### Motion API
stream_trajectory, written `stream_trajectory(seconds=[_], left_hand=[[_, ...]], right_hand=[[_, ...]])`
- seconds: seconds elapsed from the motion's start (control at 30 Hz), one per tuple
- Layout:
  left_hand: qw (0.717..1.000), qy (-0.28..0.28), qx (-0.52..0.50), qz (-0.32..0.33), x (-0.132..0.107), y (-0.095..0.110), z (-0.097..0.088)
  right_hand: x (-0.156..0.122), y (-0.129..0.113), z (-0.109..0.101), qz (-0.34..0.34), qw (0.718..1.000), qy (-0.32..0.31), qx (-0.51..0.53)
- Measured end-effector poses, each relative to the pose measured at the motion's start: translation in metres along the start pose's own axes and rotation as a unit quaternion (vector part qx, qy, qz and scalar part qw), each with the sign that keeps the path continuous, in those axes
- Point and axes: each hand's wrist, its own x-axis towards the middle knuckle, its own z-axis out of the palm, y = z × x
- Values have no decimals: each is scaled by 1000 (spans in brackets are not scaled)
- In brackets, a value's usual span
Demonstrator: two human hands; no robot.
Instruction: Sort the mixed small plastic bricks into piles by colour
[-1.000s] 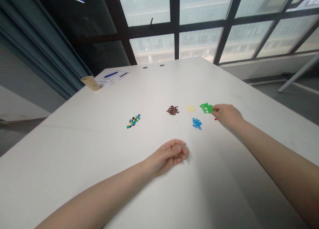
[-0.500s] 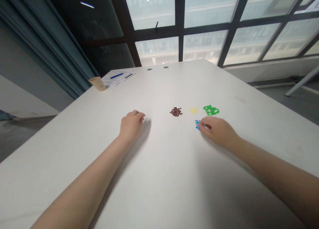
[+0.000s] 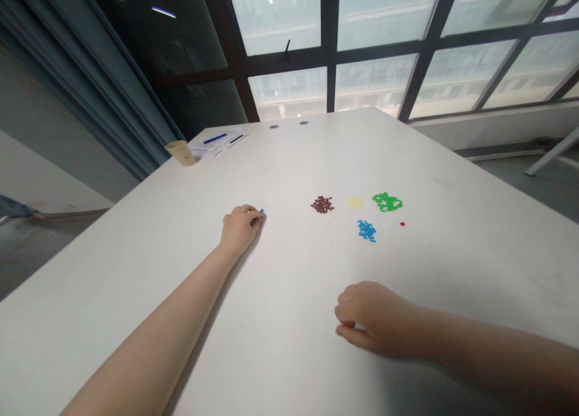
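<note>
small dark pieces are pinched in the left hand, held well apart from the curled right hand; the brown heap, yellow heap, green heap and blue heap are already sorted on the table.

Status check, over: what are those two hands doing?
Left hand: fingers on small blue and dark pieces. Right hand: curled, grip unclear. Blue pile and green pile lie beyond, touching neither hand.

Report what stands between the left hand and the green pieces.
The brown pieces and then the yellow pieces, both small piles on the white table, lie roughly in line between the left hand and the green pieces.
</note>
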Motion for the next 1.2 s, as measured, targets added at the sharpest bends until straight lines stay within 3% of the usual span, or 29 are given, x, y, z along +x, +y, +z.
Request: stream_trajectory(seconds=[0.13, 0.23, 0.37, 0.47, 0.53, 0.6, 0.73, 0.97, 1.07, 1.2], left_hand=[[998, 12, -59, 15, 0, 5, -5], [986, 31, -164, 2, -5, 29, -19], [942, 28, -335, -2, -27, 82, -39], [892, -13, -451, 20, -50, 117, -42], [863, -30, -503, 18, -63, 129, -39], [852, -45, -521, 28, -71, 134, -35], [873, -52, -477, 89, -76, 131, -30], [915, 63, -319, 240, -74, 127, -27], [919, 72, -295, 253, -74, 127, -27], [918, 78, -282, 267, -73, 126, -27]], right_hand=[[0, 0, 2, -1, 1000, 2, 7], [0, 0, 1, 1, 1000, 3, 15], [0, 0, 1, 5, 1000, 0, 27], [-1, 0, 1, 8, 1000, 3, 30], [-1, 1, 2, 9, 999, 6, 32], [-2, 1, 2, 11, 999, 8, 34], [-2, 1, 1, 18, 999, 5, 37], [0, 1, 2, 21, 997, 15, 75], [2, 3, 1, 73, 986, 86, 120], [4, 10, -2, 145, 943, 258, 153]])
